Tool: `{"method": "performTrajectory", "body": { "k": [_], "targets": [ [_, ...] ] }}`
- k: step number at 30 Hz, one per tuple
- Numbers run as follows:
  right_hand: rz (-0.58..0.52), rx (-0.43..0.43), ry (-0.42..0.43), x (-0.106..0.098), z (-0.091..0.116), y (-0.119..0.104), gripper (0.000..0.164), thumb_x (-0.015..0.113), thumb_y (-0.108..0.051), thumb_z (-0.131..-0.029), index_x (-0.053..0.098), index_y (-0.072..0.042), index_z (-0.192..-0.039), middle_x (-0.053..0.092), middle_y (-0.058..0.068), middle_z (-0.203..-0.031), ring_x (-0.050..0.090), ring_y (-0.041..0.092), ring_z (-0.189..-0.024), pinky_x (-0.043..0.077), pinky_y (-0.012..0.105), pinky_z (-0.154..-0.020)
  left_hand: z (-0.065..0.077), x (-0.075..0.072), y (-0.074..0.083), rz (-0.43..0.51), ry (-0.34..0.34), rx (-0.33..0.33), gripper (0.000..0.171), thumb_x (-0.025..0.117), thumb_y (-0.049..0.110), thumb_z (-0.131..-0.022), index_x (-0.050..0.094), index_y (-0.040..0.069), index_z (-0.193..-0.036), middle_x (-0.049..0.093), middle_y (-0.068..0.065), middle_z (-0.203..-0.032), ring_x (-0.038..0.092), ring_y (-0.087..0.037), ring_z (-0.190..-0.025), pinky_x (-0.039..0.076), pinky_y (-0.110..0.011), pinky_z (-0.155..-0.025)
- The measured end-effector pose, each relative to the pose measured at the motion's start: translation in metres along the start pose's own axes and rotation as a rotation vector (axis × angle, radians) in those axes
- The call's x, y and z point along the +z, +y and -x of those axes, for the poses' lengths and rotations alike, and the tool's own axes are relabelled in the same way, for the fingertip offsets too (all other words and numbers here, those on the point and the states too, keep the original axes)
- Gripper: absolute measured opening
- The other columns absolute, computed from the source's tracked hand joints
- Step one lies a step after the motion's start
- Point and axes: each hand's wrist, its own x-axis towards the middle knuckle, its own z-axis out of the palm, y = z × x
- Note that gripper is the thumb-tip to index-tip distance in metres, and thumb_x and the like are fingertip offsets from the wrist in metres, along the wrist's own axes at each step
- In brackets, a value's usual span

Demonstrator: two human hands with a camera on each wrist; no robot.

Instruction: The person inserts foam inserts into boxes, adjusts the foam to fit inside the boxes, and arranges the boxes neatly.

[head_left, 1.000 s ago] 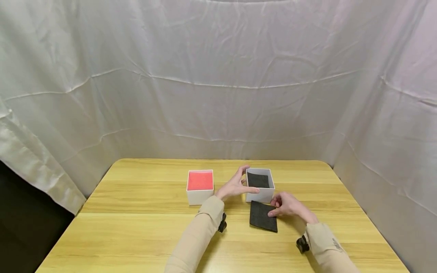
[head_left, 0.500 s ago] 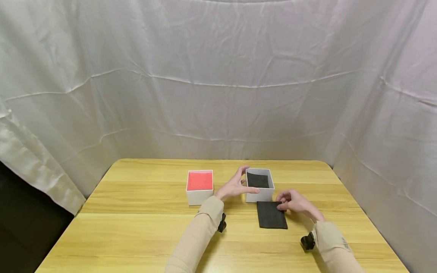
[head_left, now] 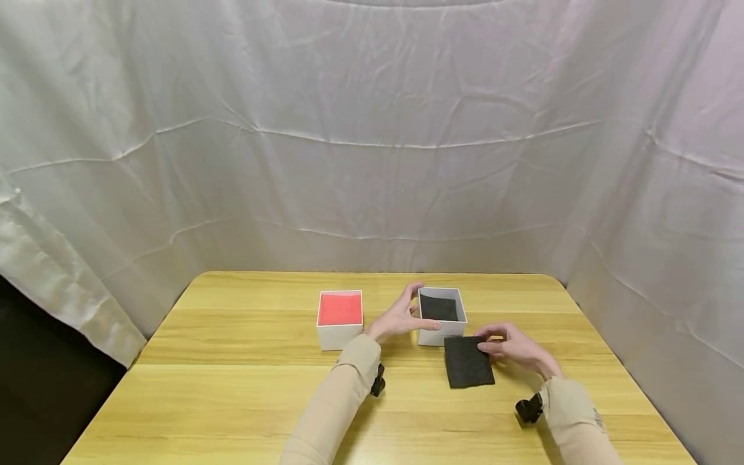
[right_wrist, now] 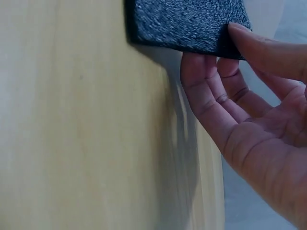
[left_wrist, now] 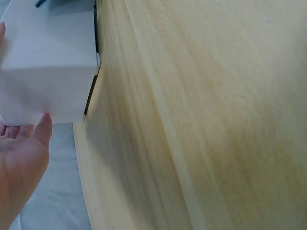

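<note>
In the head view, my left hand (head_left: 401, 318) holds the open white box (head_left: 436, 334) at its left side, thumb at the front and fingers toward the back. A dark foam piece (head_left: 438, 309) lies inside that box. My right hand (head_left: 517, 347) pinches a flat black foam square (head_left: 468, 363) by its upper right corner, just in front of the box. The right wrist view shows the thumb on the face of the foam square (right_wrist: 187, 24) and the fingers behind it, over the table. Part of the white box (left_wrist: 45, 93) fills the left wrist view's upper left corner.
A second white box (head_left: 340, 338) with a red sheet (head_left: 340, 310) in it stands to the left on the wooden table (head_left: 232, 400). Grey curtains (head_left: 378, 161) hang behind and along both sides.
My right hand has moved rightward with the black foam square, which now appears straighter and further right. My left hand has stayed at the box.
</note>
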Motion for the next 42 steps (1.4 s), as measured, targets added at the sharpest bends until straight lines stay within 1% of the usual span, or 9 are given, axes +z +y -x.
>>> {"method": "performTrajectory", "body": {
  "k": [4, 7, 11, 17, 22, 26, 29, 37, 42],
  "targets": [
    [-0.059, -0.036, 0.010, -0.006, 0.002, 0.005, 0.032, 0.060, -0.005, -0.099, 0.055, 0.017, -0.121, 0.064, -0.003, -0.103, 0.067, 0.006, -0.090, 0.060, 0.024, -0.080, -0.001, 0.001, -0.001, 0.008, 0.004, 0.000, 0.099, 0.083, 0.022, -0.083, 0.019, 0.022, -0.159, 0.020, -0.015, -0.166, 0.032, -0.039, -0.151, 0.034, -0.046, -0.123],
    [-0.133, -0.108, 0.029, -0.009, 0.001, 0.009, 0.022, 0.058, -0.002, -0.099, 0.063, 0.003, -0.120, 0.067, -0.007, -0.105, 0.068, 0.004, -0.093, 0.060, 0.023, -0.082, -0.001, 0.001, 0.000, 0.010, 0.004, -0.008, 0.100, 0.084, 0.023, -0.083, 0.019, 0.023, -0.159, 0.020, -0.014, -0.167, 0.033, -0.040, -0.150, 0.034, -0.046, -0.123],
    [-0.214, -0.176, 0.058, -0.012, 0.000, 0.010, 0.026, 0.056, 0.002, -0.099, 0.066, -0.015, -0.115, 0.067, -0.011, -0.107, 0.067, 0.001, -0.094, 0.059, 0.020, -0.080, -0.001, 0.001, 0.001, 0.007, 0.003, -0.010, 0.099, 0.084, 0.024, -0.083, 0.019, 0.024, -0.159, 0.019, -0.014, -0.167, 0.034, -0.041, -0.149, 0.035, -0.047, -0.122],
    [-0.270, -0.189, 0.118, -0.014, -0.003, 0.007, 0.028, 0.056, 0.003, -0.099, 0.065, -0.019, -0.114, 0.064, -0.013, -0.109, 0.064, -0.001, -0.093, 0.057, 0.017, -0.079, -0.001, 0.001, 0.000, -0.001, 0.002, -0.010, 0.099, 0.083, 0.025, -0.084, 0.018, 0.025, -0.159, 0.018, -0.015, -0.167, 0.034, -0.044, -0.148, 0.035, -0.049, -0.121],
    [-0.344, -0.193, 0.220, -0.014, -0.007, 0.002, 0.030, 0.057, 0.002, -0.099, 0.065, -0.019, -0.118, 0.064, -0.012, -0.111, 0.064, -0.001, -0.092, 0.057, 0.016, -0.080, -0.002, 0.001, -0.002, -0.007, 0.001, -0.010, 0.099, 0.083, 0.025, -0.084, 0.018, 0.026, -0.159, 0.018, -0.015, -0.167, 0.034, -0.044, -0.148, 0.036, -0.050, -0.121],
    [-0.432, -0.228, 0.306, -0.012, -0.012, -0.004, 0.030, 0.058, 0.005, -0.098, 0.067, -0.014, -0.118, 0.067, -0.010, -0.103, 0.065, 0.000, -0.090, 0.057, 0.015, -0.079, -0.002, 0.002, -0.001, -0.006, 0.001, -0.010, 0.098, 0.082, 0.024, -0.084, 0.019, 0.025, -0.158, 0.019, -0.015, -0.167, 0.034, -0.043, -0.148, 0.036, -0.050, -0.120],
    [-0.455, -0.249, 0.358, -0.010, -0.016, -0.009, 0.029, 0.058, 0.006, -0.097, 0.068, -0.012, -0.117, 0.069, -0.009, -0.099, 0.066, 0.001, -0.090, 0.057, 0.015, -0.080, -0.002, 0.003, 0.000, -0.008, 0.004, -0.012, 0.098, 0.083, 0.024, -0.084, 0.019, 0.025, -0.158, 0.020, -0.015, -0.166, 0.035, -0.043, -0.148, 0.036, -0.050, -0.120],
    [-0.391, -0.190, 0.513, -0.006, -0.023, -0.019, 0.029, 0.065, -0.002, -0.096, 0.065, -0.004, -0.125, 0.070, -0.011, -0.098, 0.066, 0.001, -0.091, 0.057, 0.015, -0.081, -0.002, 0.003, 0.001, 0.006, 0.004, -0.012, 0.099, 0.083, 0.025, -0.083, 0.019, 0.025, -0.158, 0.020, -0.015, -0.166, 0.034, -0.043, -0.148, 0.037, -0.051, -0.120],
    [-0.250, -0.124, 0.619, -0.003, -0.029, -0.024, 0.043, 0.072, -0.011, -0.093, 0.061, 0.002, -0.133, 0.072, -0.018, -0.097, 0.066, -0.001, -0.094, 0.056, 0.013, -0.082, -0.002, 0.003, 0.000, 0.001, 0.004, -0.009, 0.100, 0.084, 0.025, -0.083, 0.018, 0.025, -0.159, 0.018, -0.015, -0.167, 0.034, -0.043, -0.148, 0.037, -0.050, -0.120]
  ]
}}
